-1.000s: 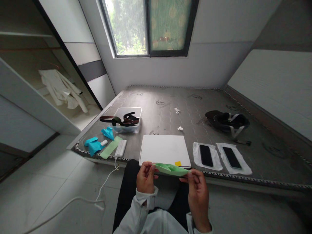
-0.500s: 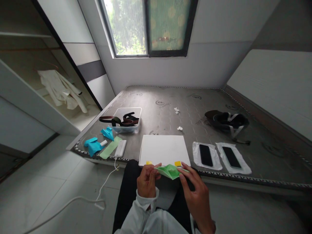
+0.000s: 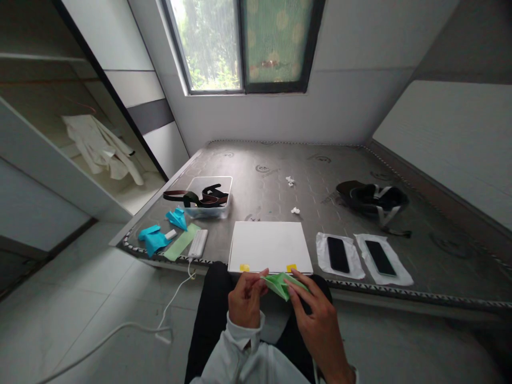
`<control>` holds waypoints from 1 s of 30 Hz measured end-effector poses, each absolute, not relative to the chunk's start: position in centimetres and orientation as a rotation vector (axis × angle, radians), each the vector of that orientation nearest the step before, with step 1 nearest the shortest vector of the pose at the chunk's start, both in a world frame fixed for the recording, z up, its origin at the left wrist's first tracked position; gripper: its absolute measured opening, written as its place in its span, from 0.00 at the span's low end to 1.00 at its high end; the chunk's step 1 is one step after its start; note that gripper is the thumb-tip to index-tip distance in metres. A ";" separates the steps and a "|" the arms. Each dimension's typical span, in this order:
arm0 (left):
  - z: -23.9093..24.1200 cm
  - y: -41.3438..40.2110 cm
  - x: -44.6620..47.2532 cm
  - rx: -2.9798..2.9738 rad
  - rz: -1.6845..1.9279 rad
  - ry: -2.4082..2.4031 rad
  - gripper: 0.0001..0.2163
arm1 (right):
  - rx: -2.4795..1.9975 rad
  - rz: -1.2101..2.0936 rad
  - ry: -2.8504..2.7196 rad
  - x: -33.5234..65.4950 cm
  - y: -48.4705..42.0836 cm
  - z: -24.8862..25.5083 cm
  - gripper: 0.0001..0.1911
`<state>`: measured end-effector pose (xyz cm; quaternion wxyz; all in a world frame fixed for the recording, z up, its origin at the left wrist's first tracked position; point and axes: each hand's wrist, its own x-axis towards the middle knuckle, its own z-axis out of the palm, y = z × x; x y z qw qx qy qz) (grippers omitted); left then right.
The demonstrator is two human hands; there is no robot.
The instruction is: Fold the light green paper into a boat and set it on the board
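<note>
A folded piece of green paper [image 3: 279, 285] is held between my two hands, above my lap and just in front of a white box [image 3: 269, 245]. My left hand [image 3: 247, 298] pinches the paper's left end between thumb and fingers. At the other end, my right hand [image 3: 314, 309] grips the paper, thumb below and fingers along the top. Two yellow tabs [image 3: 292, 268] stick to the near edge of the box. Left of the box lie a flat green paper strip [image 3: 182, 242] and folded blue paper pieces [image 3: 156, 241].
A white power strip [image 3: 198, 244] with a cable lies by the mattress [image 3: 256, 154] edge. Behind it stands a clear plastic bin [image 3: 210, 212] with belts [image 3: 206, 197]. At right are two phones [image 3: 338, 254] on white wrappers and a dark cap [image 3: 372, 200]. White scraps [image 3: 295, 210] lie behind the box.
My hands have come closer together. The green paper between them looks narrower and more closed, and my right hand has shifted slightly left.
</note>
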<state>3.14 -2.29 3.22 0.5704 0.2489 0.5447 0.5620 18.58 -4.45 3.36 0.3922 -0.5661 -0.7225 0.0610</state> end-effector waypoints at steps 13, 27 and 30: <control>2.6 -2.9 3.2 0.805 1.322 1.351 0.12 | -1.548 0.153 -1.762 17.8 -3.9 3.5 0.10; 3.9 -2.5 3.4 0.630 1.338 1.305 0.17 | -1.399 0.057 -1.919 18.7 -3.7 4.5 0.09; 3.7 -2.3 3.4 0.561 1.337 1.273 0.20 | -1.359 0.003 -1.997 19.1 -3.7 4.6 0.11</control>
